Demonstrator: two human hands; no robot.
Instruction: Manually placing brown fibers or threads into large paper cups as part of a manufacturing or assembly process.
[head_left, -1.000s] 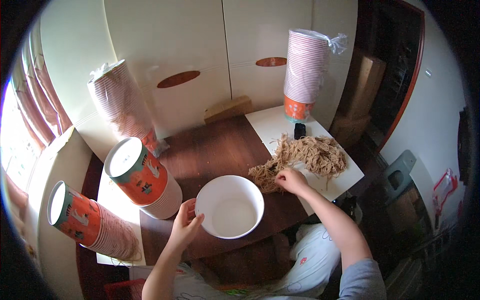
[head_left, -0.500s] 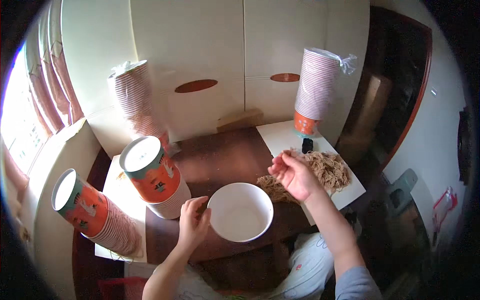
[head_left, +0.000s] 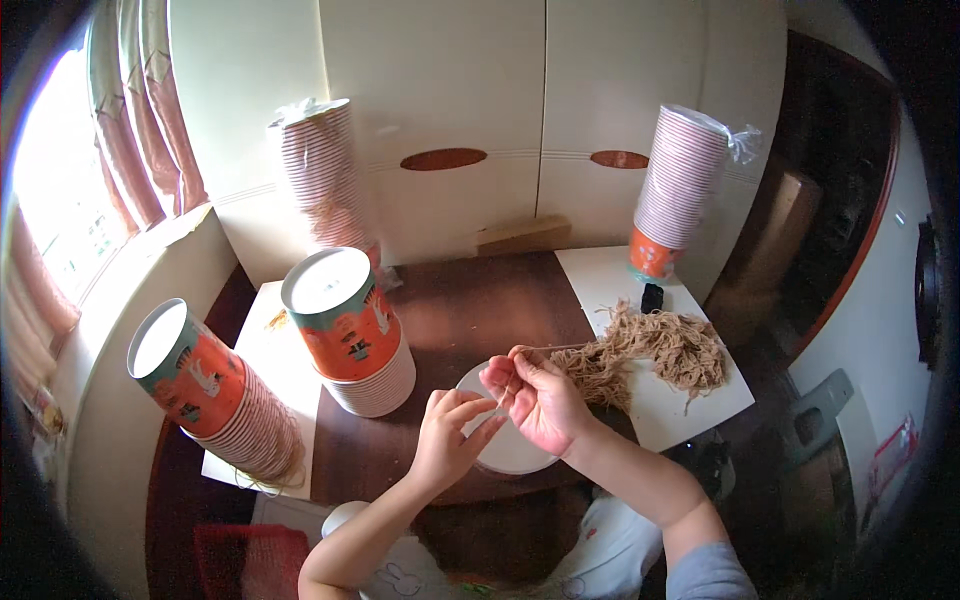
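Note:
My right hand (head_left: 548, 405) is closed over the white paper tub (head_left: 512, 455), palm turned up, with a thin tan string (head_left: 565, 347) pinched at its fingertips. That string runs back to a tangled heap of tan string (head_left: 672, 345) on the white board at the right. My left hand (head_left: 450, 437) hovers at the tub's left side, thumb and fingers apart, just short of the right fingers and holding nothing that I can see. Both hands cover much of the round tub, which stands on the dark brown table (head_left: 480, 300) near its front edge.
Upside-down stacks of orange and green tubs (head_left: 345, 330) stand at the left, one leaning stack (head_left: 215, 390) on a white board. Two tall bagged stacks, left (head_left: 320, 170) and right (head_left: 682, 180), rise at the back. A small black object (head_left: 652, 298) lies by the string heap.
My right hand has moved left and down from beside the heap to above the tub, drawing a string with it. My left hand has come closer to it. The view has shifted.

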